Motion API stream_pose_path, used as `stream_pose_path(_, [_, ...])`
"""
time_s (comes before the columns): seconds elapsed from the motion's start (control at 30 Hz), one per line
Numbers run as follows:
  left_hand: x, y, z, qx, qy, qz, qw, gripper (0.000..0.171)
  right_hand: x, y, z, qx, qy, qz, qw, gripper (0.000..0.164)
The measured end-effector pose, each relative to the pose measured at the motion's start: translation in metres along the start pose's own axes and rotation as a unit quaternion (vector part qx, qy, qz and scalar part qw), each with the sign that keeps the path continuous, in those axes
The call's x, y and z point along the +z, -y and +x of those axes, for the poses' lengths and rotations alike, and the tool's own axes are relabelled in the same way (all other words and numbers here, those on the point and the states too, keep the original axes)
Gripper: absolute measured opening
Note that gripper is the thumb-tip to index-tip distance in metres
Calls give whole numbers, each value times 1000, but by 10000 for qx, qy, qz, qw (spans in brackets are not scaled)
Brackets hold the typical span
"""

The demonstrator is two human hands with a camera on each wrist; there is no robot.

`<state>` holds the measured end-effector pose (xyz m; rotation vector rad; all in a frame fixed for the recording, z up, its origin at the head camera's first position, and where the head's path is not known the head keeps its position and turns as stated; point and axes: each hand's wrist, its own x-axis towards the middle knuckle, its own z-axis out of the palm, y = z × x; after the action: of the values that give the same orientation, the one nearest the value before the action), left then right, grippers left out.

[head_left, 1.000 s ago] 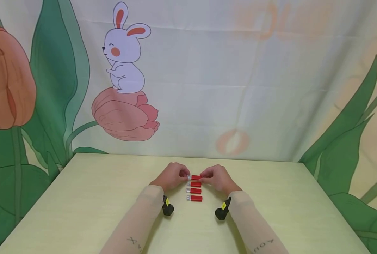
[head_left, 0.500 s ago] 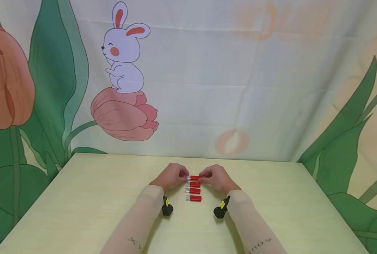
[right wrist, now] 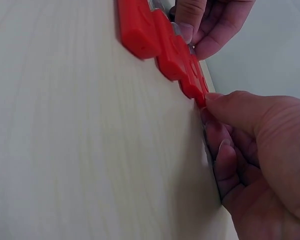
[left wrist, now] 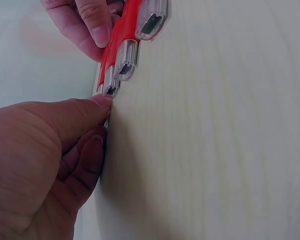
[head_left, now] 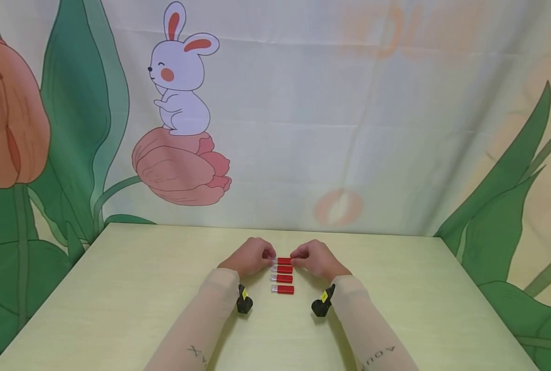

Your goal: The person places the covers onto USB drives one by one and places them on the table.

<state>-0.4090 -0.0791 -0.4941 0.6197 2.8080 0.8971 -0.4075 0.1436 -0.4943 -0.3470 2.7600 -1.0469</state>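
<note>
Several red USB sticks with clear caps over their metal plugs lie in a column in the middle of the table, plugs to the left. At the far end of the column, my left hand (head_left: 253,257) pinches the capped end of the farthest USB stick (head_left: 284,261) between thumb and fingers. My right hand (head_left: 318,259) pinches the red end of that same stick. Just in front of it, very close, is a second USB stick (head_left: 285,269). The nearest USB stick (head_left: 285,289) sits slightly apart from the others. Fingers partly hide the far stick in both wrist views.
The pale wooden table (head_left: 141,299) extends to both sides and in front of the hands. Behind its far edge hangs a printed cloth (head_left: 275,129) with a rabbit and tulips. A small black camera (head_left: 244,301) is strapped at each wrist.
Both hands have drawn the farthest USB stick slightly toward me, narrowing its gap to the second one. The other sticks keep their places.
</note>
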Motion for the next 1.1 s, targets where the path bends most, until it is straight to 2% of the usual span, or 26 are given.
stream_pose_path(0.23, [0,0,-1,-83,6,-51,10000,14,0,0,0,51,-39,38,10000,15])
stream_pose_path(0.53, [-2,5,-5,155,-16,115,9998,17,-2,-1,0,147,-160,62,9997,15])
stream_pose_path(0.8, [-13,7,-16,42,-70,224,9997,27,-6,-8,-6,-128,-406,34,9991,23])
stream_pose_path(0.9, [-17,8,-20,216,-215,531,9981,35,-7,-13,-8,-422,-711,-412,9957,33])
stream_pose_path(0.97, [-19,9,-23,415,-343,888,9946,41,-9,-17,-10,-661,-979,-865,9892,44])
stream_pose_path(1.1, [-20,12,-28,798,-628,1788,9786,59,-13,-23,-16,-912,-1409,-1592,9729,70])
